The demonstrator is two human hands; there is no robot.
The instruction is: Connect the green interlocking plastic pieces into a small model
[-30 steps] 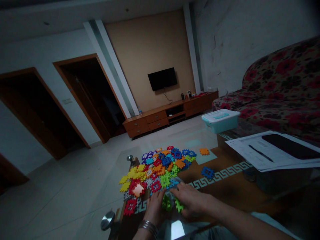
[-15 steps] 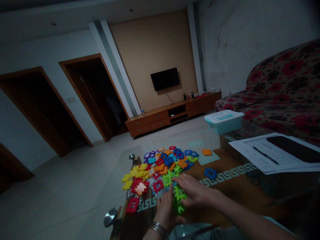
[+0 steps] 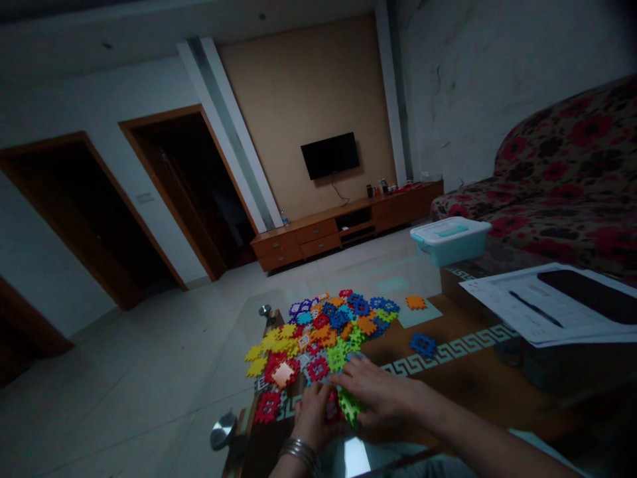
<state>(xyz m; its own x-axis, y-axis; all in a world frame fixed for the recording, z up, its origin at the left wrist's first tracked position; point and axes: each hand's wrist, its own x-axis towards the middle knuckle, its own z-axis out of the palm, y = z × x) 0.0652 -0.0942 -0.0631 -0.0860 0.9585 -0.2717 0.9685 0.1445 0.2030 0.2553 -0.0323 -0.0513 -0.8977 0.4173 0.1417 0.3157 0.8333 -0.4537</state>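
Close to the table's near edge, my right hand (image 3: 381,392) is closed round a bright green interlocking tile (image 3: 351,407) with notched edges. My left hand (image 3: 312,410), with silver bangles at its wrist, has its fingers closed on a red interlocking tile (image 3: 332,405) just left of the green one. The fingers hide parts of both tiles, so whether they are joined cannot be seen. Just beyond the hands spreads a pile of such tiles: a green tile (image 3: 337,357) and a red tile (image 3: 317,369) are nearest, with yellow tiles (image 3: 279,340) farther left.
A blue tile (image 3: 423,344) and an orange tile (image 3: 415,303) lie apart on the glass table (image 3: 468,372). At right are papers (image 3: 502,302) with a pen (image 3: 535,309) and a dark phone-like object (image 3: 587,295). Behind them stands a lidded turquoise box (image 3: 455,247).
My left hand has shifted left, off the green tile, and a red tile now shows at its fingers. The right hand keeps the green tile, which is tilted differently.
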